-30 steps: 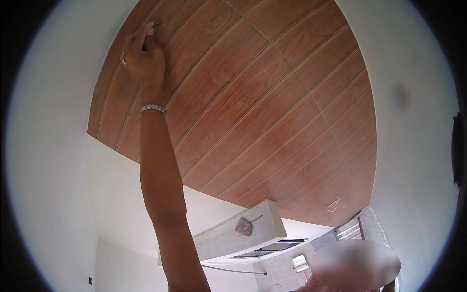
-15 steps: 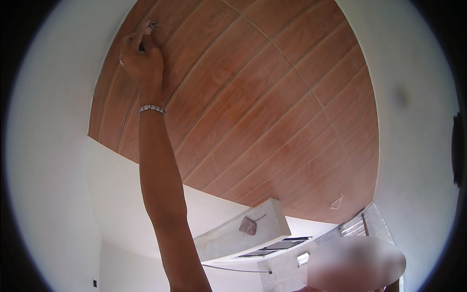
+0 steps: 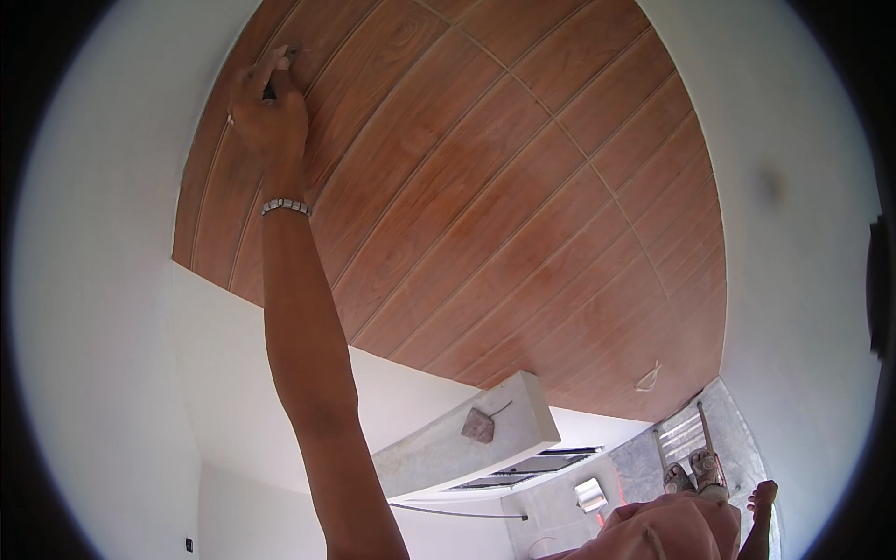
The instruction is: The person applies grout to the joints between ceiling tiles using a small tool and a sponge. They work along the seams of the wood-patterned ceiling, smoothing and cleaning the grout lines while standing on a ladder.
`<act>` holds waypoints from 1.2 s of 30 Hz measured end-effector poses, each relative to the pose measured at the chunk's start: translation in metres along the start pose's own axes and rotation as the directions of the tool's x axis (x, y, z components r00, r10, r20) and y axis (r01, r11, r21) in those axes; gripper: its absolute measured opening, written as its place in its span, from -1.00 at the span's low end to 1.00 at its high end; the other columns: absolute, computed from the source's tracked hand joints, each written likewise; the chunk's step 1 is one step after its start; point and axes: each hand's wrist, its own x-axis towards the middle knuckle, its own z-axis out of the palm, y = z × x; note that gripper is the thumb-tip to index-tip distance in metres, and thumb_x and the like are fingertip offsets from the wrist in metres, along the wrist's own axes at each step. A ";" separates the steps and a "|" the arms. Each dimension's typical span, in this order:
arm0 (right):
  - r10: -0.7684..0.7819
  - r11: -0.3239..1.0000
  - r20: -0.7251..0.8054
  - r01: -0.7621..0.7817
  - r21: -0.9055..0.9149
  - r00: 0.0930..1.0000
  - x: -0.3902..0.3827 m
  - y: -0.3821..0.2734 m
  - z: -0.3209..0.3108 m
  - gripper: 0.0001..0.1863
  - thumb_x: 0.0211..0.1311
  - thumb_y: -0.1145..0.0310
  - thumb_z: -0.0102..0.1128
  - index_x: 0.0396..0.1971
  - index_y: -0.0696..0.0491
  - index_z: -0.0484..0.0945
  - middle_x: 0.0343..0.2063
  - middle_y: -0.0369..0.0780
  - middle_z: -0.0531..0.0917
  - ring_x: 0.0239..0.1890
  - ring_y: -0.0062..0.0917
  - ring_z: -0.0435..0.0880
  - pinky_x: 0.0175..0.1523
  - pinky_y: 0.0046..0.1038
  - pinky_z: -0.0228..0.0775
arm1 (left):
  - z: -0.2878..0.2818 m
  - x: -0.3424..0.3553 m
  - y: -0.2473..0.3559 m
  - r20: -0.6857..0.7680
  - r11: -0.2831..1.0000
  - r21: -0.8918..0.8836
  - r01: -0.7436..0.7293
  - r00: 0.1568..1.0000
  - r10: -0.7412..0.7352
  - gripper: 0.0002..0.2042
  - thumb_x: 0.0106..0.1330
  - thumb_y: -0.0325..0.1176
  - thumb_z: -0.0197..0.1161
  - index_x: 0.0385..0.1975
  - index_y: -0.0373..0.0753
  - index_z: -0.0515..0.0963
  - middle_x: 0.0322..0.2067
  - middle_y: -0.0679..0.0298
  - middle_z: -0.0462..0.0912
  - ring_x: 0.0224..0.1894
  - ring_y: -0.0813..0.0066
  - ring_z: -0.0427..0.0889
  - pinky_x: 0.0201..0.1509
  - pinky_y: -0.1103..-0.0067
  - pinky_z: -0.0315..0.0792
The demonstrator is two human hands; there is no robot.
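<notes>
My left hand [image 3: 271,103], on a raised arm with a metal-link band [image 3: 287,206] at the wrist, reaches to the upper left of the wood-look plank surface [image 3: 448,196]. Its fingers are closed on a small tool [image 3: 292,54] with a greyish tip, its dark part showing in the palm; the exact kind is too small to tell. The tip lies at the planks near a pale joint line. At the lower right, my right hand [image 3: 763,495] hangs low beside my pink shirt [image 3: 653,532]. Its fingers look loosely bent and apart, with nothing seen in them.
My sandalled feet [image 3: 693,473] stand by rails or rungs [image 3: 684,437] at the lower right. White walls [image 3: 793,280] border the planks. Below them juts a pale beam [image 3: 457,446] with a brownish square box [image 3: 478,426] and short wire. A cable [image 3: 457,511] runs underneath.
The view has shifted slightly, and my shirt, feet and right hand show where a blur was. My left hand stays at nearly the same place, still holding the tool.
</notes>
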 end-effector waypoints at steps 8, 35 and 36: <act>0.049 0.998 -0.047 -0.048 0.031 0.998 0.013 0.021 -0.002 -0.90 0.32 0.25 -0.04 -0.34 -0.10 0.42 -0.50 -0.25 0.47 -0.60 -0.40 0.46 -0.44 -0.12 0.34 | 0.011 -0.005 -0.007 -0.112 0.976 0.154 -0.154 0.979 0.172 -0.82 0.33 -0.47 0.33 -0.18 -0.11 0.83 -0.23 0.20 0.73 -0.23 0.22 0.74 -0.21 0.32 0.60; -0.008 1.000 0.008 0.008 0.030 1.000 0.044 0.046 -0.004 -0.86 0.40 0.11 0.09 -0.16 -0.23 0.44 -0.49 -0.35 0.52 -0.59 -0.50 0.55 -0.54 -0.25 0.38 | 0.018 -0.002 0.003 -0.194 0.963 0.268 -0.013 0.979 0.068 -0.87 0.30 -0.34 0.42 -0.26 -0.17 0.83 -0.37 0.18 0.81 -0.36 0.29 0.79 -0.25 0.38 0.65; -0.006 1.000 0.013 0.006 0.018 1.000 0.040 0.046 -0.004 -0.85 0.40 0.09 0.10 -0.15 -0.24 0.45 -0.48 -0.36 0.52 -0.58 -0.50 0.56 -0.53 -0.25 0.38 | 0.018 -0.003 0.003 -0.182 0.959 0.282 0.005 0.982 0.048 -0.87 0.29 -0.34 0.42 -0.26 -0.17 0.83 -0.37 0.18 0.81 -0.36 0.29 0.80 -0.25 0.38 0.65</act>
